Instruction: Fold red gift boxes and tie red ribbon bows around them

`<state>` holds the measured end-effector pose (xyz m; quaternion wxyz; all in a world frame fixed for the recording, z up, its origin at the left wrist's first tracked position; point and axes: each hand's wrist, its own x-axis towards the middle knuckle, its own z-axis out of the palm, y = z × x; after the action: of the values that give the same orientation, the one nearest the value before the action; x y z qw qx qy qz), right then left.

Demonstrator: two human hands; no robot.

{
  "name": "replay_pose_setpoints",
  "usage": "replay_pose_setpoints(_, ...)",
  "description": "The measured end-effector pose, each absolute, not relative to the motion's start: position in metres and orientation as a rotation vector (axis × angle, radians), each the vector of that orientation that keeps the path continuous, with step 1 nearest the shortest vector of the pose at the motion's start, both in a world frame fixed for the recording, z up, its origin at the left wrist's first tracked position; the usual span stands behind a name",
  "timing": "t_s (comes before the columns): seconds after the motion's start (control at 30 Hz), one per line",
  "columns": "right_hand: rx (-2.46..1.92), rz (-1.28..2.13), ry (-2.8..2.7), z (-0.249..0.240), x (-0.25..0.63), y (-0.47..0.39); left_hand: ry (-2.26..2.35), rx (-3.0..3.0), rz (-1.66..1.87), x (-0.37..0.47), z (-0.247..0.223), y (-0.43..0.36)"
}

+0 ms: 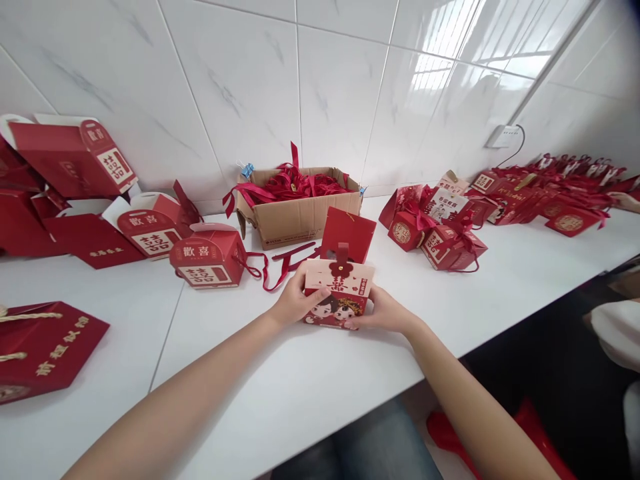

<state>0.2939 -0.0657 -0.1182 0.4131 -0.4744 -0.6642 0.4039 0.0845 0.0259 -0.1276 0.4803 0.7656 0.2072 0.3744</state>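
Note:
Between my two hands, a red and cream gift box [339, 293] with a cartoon couple on its front stands on the white table. My left hand [300, 297] grips its left side, thumb across the front. My right hand [383, 312] closes on the lower right side. A dark red strap with a flower-shaped tab hangs over the box's top front. Right behind it rises a plain red panel [349, 233]; whether it belongs to the same box I cannot tell. Loose red ribbon [274, 277] lies just beyond my left hand.
A cardboard box [290, 220] full of red ribbons stands against the tiled wall. Red gift boxes [207, 257] crowd the left, with a rope-handled red bag [50, 347] nearer. Ribbon-tied boxes [450, 243] and a long row of others [545, 197] fill the right. Another person's sleeve [617, 330] shows at far right.

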Motion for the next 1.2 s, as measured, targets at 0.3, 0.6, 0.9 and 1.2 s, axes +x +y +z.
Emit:
replay_pose_setpoints(0.3, -1.226, 1.015, -1.263, -0.124, 0.312, -0.084, 0.554, 1.920, 0.772, 0.085, -0.146, 0.037)
replay_pose_setpoints(0.6, -1.614, 0.202, -0.732, -0.154, 0.414, -0.155, 0.598, 1.983, 0.641, 0.085, -0.143, 0.037)
replay_pose_setpoints(0.9, -2.141, 0.011, -0.575, -0.158, 0.450, -0.129, 0.641, 2.035, 0.588, 0.085, -0.137, 0.034)
replay_pose_setpoints(1.2, -2.131, 0.016, -0.662, -0.151, 0.490, -0.071, 0.662, 2.056, 0.586, 0.085, -0.135, 0.034)
